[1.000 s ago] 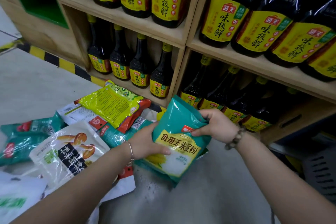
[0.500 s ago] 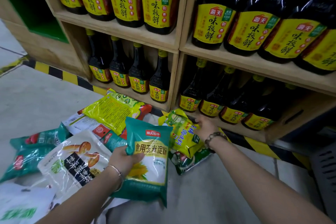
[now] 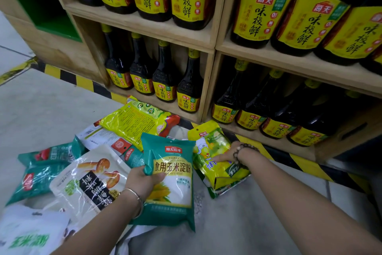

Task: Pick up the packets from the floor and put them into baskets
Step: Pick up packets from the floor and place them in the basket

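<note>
Gripping teal starch packet [image 3: 174,190] by its left edge in left hand [image 3: 142,182], fingers wrapped, upright over the floor [image 3: 62,110] pile. Resting right hand [image 3: 228,154] on yellow-green packet [image 3: 215,174] beside shelf [image 3: 206,89] foot; grip unclear. Probably soft, powder-filled, slick film, prone to sag: best pinched at edge seam.

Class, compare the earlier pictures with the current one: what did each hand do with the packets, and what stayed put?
The right hand let go of the teal packet, reached right and now grips the yellow-green packet by the shelf. The left hand holds the teal packet alone, drawn left towards the person. The other floor packets and the bottles stayed put.
</note>
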Demonstrator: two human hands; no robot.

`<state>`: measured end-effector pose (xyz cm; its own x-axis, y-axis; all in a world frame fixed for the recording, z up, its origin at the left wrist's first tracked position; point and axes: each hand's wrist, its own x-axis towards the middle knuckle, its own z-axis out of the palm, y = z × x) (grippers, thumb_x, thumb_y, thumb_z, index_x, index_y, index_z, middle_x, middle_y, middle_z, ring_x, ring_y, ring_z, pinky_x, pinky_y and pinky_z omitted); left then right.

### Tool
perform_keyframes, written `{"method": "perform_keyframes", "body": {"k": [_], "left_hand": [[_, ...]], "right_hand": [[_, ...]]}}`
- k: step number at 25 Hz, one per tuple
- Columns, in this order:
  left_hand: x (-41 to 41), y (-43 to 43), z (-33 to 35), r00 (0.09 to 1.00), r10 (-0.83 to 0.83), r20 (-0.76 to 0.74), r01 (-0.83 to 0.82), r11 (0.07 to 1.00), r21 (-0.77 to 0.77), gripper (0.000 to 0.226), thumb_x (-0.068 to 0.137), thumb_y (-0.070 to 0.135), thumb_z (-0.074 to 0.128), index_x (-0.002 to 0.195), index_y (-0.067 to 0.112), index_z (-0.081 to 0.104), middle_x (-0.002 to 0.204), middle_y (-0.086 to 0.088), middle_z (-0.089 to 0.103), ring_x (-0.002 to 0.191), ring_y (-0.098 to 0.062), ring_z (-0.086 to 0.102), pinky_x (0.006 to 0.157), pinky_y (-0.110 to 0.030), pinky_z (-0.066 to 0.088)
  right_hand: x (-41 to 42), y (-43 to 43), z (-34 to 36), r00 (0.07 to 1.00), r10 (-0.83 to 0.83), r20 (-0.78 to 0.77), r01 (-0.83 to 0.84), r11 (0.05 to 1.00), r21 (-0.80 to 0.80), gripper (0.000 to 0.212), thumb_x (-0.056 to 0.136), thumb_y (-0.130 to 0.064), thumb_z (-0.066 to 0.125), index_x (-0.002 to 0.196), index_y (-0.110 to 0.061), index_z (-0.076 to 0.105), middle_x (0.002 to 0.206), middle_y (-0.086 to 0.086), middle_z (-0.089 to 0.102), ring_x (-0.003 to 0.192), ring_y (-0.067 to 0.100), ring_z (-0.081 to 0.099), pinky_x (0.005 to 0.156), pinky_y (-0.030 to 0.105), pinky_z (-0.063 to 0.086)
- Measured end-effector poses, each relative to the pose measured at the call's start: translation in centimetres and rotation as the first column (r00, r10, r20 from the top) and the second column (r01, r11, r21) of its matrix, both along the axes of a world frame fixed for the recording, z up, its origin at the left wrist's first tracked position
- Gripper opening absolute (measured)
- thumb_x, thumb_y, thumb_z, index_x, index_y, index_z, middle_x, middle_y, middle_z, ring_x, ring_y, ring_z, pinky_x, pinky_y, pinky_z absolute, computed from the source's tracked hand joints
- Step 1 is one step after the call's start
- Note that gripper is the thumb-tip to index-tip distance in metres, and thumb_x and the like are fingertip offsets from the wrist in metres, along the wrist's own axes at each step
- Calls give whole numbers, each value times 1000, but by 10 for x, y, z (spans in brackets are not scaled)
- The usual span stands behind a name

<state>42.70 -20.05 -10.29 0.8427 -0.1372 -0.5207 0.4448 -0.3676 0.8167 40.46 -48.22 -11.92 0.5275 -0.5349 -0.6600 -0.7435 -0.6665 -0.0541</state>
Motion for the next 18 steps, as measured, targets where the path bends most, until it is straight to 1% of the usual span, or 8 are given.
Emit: {"method": "perform_keyframes", "body": {"k": [4,6,8,9,10,13,15,18], "left_hand": [[-1,1,1,999,40,-9,-40,999,-25,12,77,4,73,70,7,64,65,-8,63,61,-24,57,57,-27,45],[-2,-1,4,998,62,-1,-62,997,-37,10,78,6,73,74,5,64,72,-11,64,68,-27,59,68,-32,49],[-5,-5,12,998,66,18,-65,996,-64,9,80,9,72,75,5,64,75,-13,64,73,-28,59,74,-36,48],[-6,-8,17,997,59,46,-55,995,-81,12,80,9,71,72,7,63,71,-11,62,70,-27,57,71,-34,46],[-8,-13,24,995,51,80,-43,994,-97,15,81,9,71,69,9,62,67,-9,61,67,-25,56,66,-31,45],[-13,-28,49,982,29,186,7,982,-191,14,83,7,68,71,14,64,66,-1,63,62,-18,57,58,-25,44],[-16,-40,67,970,32,241,31,967,-254,14,83,6,67,74,16,65,67,4,65,61,-12,58,55,-23,45],[-18,-53,92,958,68,278,40,930,-366,13,84,7,66,74,16,64,61,12,65,63,-9,57,57,-19,44]], "right_hand": [[-18,-3,-3,971,-173,163,143,974,177,100,71,-51,74,146,-7,24,150,12,31,135,29,33,104,39,34],[-32,1,-4,919,-271,286,204,948,243,87,72,-39,77,141,-7,35,145,12,39,131,29,40,103,37,37],[-48,3,-1,823,-360,441,243,923,298,53,71,-30,79,117,-9,58,125,11,59,111,26,56,94,36,46],[-57,1,5,773,-374,513,234,919,318,38,72,-26,78,103,-11,63,114,10,65,101,25,60,88,35,48],[-65,-2,12,728,-376,573,212,919,333,30,73,-23,77,98,-13,64,106,8,68,95,23,61,85,34,49],[-83,-9,46,535,-406,741,163,910,380,20,78,-13,73,95,-16,62,92,-1,67,85,15,62,79,32,51],[-94,-11,76,401,-410,819,133,911,390,18,82,-9,69,91,-21,59,85,-6,64,76,4,60,68,20,49],[-107,-11,114,279,-364,889,119,931,344,17,83,-7,66,89,-20,59,79,-10,63,72,1,58,61,11,45]]}}
